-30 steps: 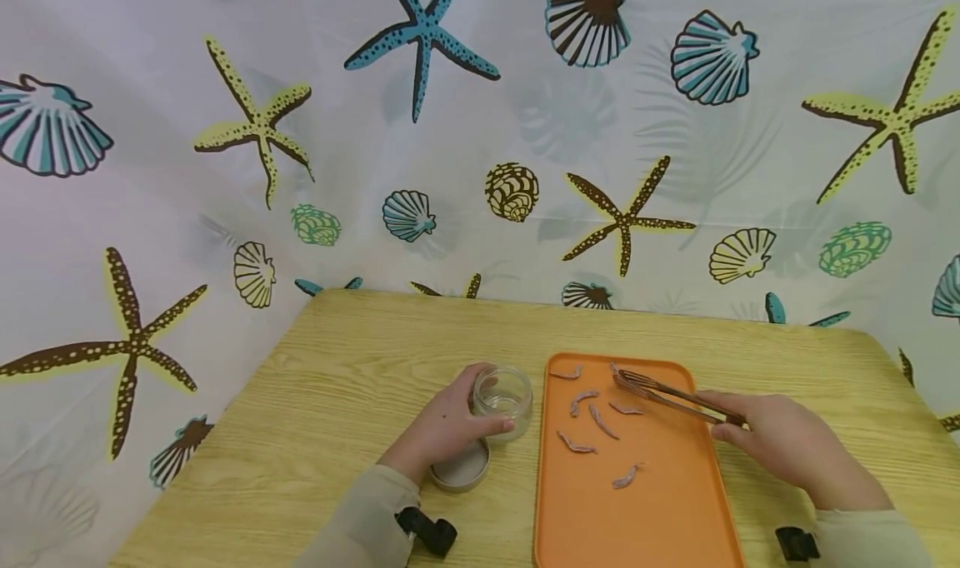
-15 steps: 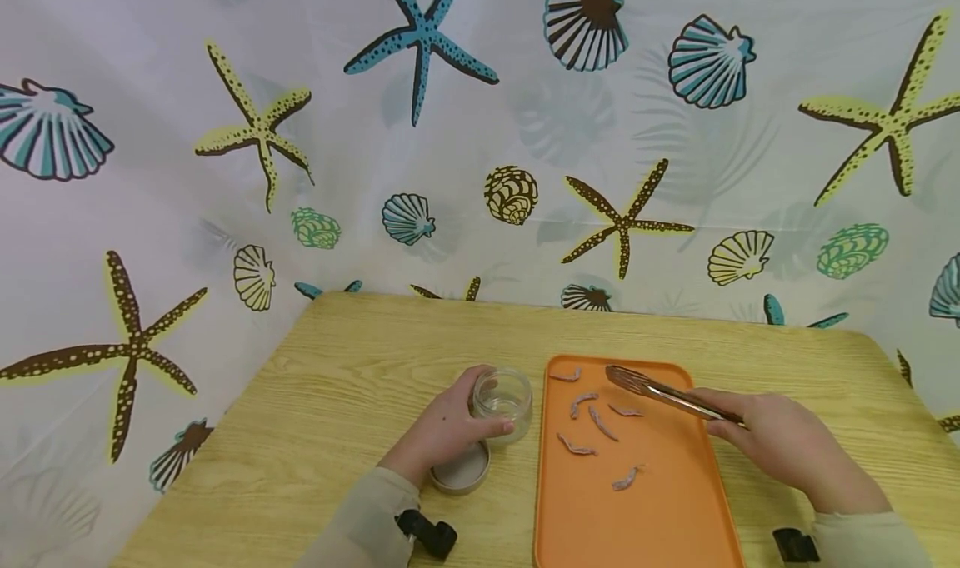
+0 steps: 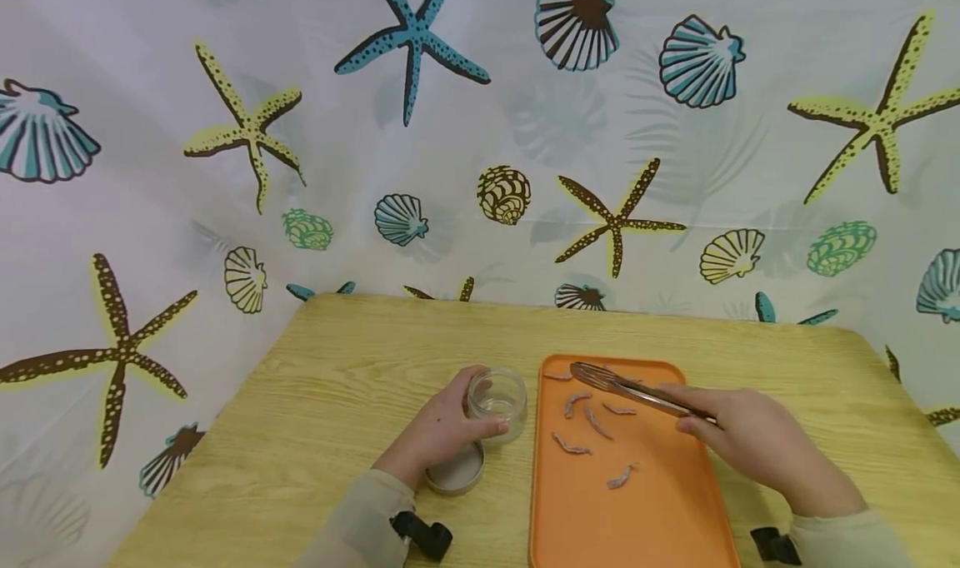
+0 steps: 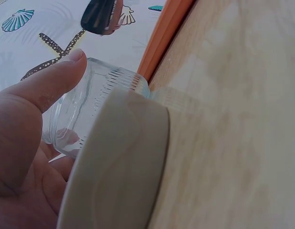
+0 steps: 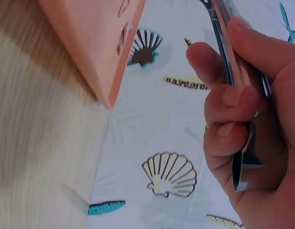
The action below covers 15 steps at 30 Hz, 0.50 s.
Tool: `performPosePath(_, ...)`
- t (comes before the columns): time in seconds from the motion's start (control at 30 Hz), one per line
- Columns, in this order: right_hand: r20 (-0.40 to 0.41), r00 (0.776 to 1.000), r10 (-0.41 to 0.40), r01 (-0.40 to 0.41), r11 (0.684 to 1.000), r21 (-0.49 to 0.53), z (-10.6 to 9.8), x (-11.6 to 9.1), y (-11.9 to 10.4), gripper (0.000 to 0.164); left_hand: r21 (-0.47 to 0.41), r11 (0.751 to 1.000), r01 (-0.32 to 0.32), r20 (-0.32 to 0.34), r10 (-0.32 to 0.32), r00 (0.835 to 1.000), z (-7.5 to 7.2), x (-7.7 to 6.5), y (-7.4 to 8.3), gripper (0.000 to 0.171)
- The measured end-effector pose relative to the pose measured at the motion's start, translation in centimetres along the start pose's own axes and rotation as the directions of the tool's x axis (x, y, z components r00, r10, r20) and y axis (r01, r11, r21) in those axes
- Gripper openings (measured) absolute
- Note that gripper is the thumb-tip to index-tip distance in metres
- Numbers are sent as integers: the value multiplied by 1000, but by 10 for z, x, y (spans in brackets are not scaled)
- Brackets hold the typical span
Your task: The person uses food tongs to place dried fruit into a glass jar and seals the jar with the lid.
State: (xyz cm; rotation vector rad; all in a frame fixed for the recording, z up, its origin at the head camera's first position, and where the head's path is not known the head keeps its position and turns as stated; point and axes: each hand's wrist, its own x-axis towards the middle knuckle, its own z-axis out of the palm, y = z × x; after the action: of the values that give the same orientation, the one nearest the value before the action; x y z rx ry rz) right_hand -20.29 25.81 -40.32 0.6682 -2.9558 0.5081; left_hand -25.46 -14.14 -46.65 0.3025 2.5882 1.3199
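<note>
My left hand (image 3: pixel 438 430) grips a clear glass jar (image 3: pixel 498 401), its mouth uncovered, left of the orange tray (image 3: pixel 630 518). The thumb lies along the near side in the left wrist view. Beside that hand a round jar lid (image 3: pixel 456 473) lies on the table. My right hand (image 3: pixel 750 435) holds metal tongs (image 3: pixel 652 397), fingers curled round the handle in the right wrist view. The tongs' arms are pressed together, their slotted heads over the tray's far left part. I cannot tell whether they hold anything. Several thin, shrivelled pinkish-grey pieces (image 3: pixel 597 422) lie on the tray.
The wood-grain table (image 3: pixel 375 343) extends left of the jar and behind the tray. A white curtain (image 3: pixel 450 151) printed with shells and starfish hangs behind the table and along its left side. Dark straps (image 3: pixel 422 535) cross the wrists.
The tongs' arms have come together, and the right hand has moved them left across the far end of the tray. The left hand still holds the jar in place. The view has shifted slightly.
</note>
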Motion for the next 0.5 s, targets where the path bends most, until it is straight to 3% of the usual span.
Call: performPosePath(0.5, -51, 985, -167, 167, 986, 12, 8, 25, -42, 50, 13, 1000, -1, -8, 1, 1000, 0, 1, -1, 97)
